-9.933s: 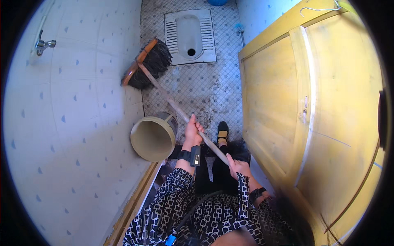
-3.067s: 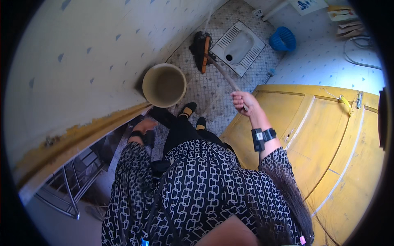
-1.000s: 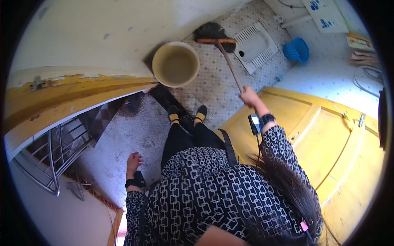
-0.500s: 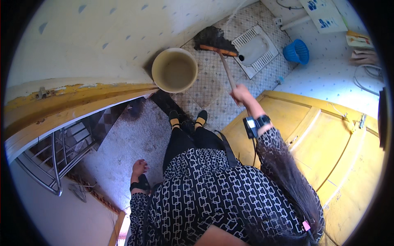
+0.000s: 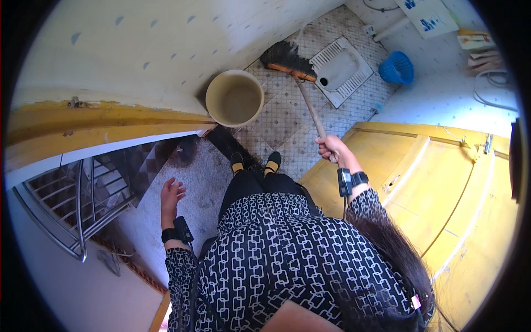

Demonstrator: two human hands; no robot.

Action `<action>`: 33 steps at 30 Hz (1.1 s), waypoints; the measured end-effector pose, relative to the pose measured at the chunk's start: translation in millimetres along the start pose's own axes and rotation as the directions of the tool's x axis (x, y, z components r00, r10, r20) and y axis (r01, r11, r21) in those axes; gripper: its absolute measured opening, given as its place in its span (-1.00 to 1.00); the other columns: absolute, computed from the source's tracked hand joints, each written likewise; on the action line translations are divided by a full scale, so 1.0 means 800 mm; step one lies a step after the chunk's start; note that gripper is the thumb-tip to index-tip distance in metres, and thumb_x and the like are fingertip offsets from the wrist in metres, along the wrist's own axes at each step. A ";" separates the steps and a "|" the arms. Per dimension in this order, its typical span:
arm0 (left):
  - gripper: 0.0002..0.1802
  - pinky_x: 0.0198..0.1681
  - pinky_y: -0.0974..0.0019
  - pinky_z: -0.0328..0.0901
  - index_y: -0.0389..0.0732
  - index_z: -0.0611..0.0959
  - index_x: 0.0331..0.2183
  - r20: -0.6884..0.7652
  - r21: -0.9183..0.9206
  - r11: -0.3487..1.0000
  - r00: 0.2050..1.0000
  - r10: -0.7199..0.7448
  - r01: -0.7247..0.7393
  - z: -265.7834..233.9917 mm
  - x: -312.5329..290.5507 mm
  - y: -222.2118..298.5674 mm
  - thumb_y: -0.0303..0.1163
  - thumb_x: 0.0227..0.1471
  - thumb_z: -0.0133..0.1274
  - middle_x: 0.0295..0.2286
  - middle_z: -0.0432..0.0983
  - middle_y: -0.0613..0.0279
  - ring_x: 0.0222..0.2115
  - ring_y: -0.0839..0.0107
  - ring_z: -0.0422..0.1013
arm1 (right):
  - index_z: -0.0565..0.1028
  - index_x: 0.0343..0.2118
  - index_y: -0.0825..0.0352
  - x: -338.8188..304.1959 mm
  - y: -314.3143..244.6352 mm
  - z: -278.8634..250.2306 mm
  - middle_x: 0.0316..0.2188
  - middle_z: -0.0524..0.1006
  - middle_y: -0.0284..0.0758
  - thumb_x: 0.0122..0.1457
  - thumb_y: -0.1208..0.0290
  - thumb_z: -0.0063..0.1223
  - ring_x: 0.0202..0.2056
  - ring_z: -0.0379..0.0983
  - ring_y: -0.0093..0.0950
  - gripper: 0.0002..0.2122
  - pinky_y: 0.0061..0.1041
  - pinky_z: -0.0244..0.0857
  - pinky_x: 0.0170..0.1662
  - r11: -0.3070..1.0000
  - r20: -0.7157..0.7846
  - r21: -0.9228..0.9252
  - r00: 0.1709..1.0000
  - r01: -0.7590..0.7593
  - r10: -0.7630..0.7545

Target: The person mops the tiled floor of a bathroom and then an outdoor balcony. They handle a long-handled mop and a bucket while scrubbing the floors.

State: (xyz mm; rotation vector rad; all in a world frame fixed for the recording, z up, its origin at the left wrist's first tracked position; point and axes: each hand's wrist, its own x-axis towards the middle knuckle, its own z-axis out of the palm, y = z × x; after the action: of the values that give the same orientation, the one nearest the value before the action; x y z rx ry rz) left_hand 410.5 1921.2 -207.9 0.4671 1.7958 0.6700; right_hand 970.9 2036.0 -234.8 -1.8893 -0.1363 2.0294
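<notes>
Broom head [image 5: 287, 57] has shifted left since half a second ago and now sits at the squat pan's [image 5: 342, 68] left edge. Right hand [image 5: 330, 148] has its fingers clenched on the broom handle [image 5: 311, 107]. Left hand [image 5: 171, 193] hangs free, fingers spread, over the grey landing. Bucket [image 5: 234, 98] stands against the tiled wall; a narrow floor strip runs between it and the yellow door [image 5: 437, 182].

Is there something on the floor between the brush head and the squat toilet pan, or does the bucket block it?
Nothing visible does. The brush head lies right beside the squat pan, gripped by the right hand. The bucket stands on its other side.
</notes>
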 end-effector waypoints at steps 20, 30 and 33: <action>-0.57 -0.37 0.24 0.38 -0.07 0.27 -0.08 0.167 -0.145 0.988 0.985 -0.036 0.061 -0.012 0.150 0.111 -0.30 0.04 0.07 -0.32 0.47 0.23 -0.37 0.35 0.46 | 0.12 -0.64 0.20 -0.172 0.096 0.049 -0.77 0.07 -0.56 0.15 0.51 -0.16 -0.80 -0.07 -0.76 -0.74 -0.79 -0.16 -0.82 0.797 0.232 0.556 0.965 -0.235 0.122; -0.69 -0.33 0.15 0.37 -0.16 0.44 -0.23 0.405 -0.265 0.909 0.893 -0.197 0.321 -0.019 0.172 0.134 -0.26 0.01 0.10 -0.37 0.46 0.18 -0.38 0.28 0.46 | 0.12 -0.63 0.21 -0.242 0.029 0.125 -0.74 0.07 -0.55 0.13 0.53 -0.13 -0.76 -0.03 -0.78 -0.75 -0.82 -0.17 -0.83 0.858 0.092 0.513 0.996 -0.035 -0.015; -0.72 -0.32 0.14 0.36 -0.16 0.46 -0.25 0.439 -0.276 0.865 0.855 -0.275 0.420 -0.009 0.173 0.135 -0.26 0.01 0.09 -0.40 0.48 0.20 -0.38 0.27 0.46 | 0.13 -0.63 0.21 -0.250 -0.031 0.119 -0.73 0.08 -0.57 0.14 0.52 -0.15 -0.76 -0.03 -0.80 -0.75 -0.85 -0.16 -0.84 0.862 0.114 0.506 0.993 -0.045 -0.015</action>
State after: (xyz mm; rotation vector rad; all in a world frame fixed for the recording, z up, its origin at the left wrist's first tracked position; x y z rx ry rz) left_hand 359.3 2086.5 -236.7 0.0028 1.2931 0.5824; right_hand 889.9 2010.3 -28.6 -1.4456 0.3571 1.9357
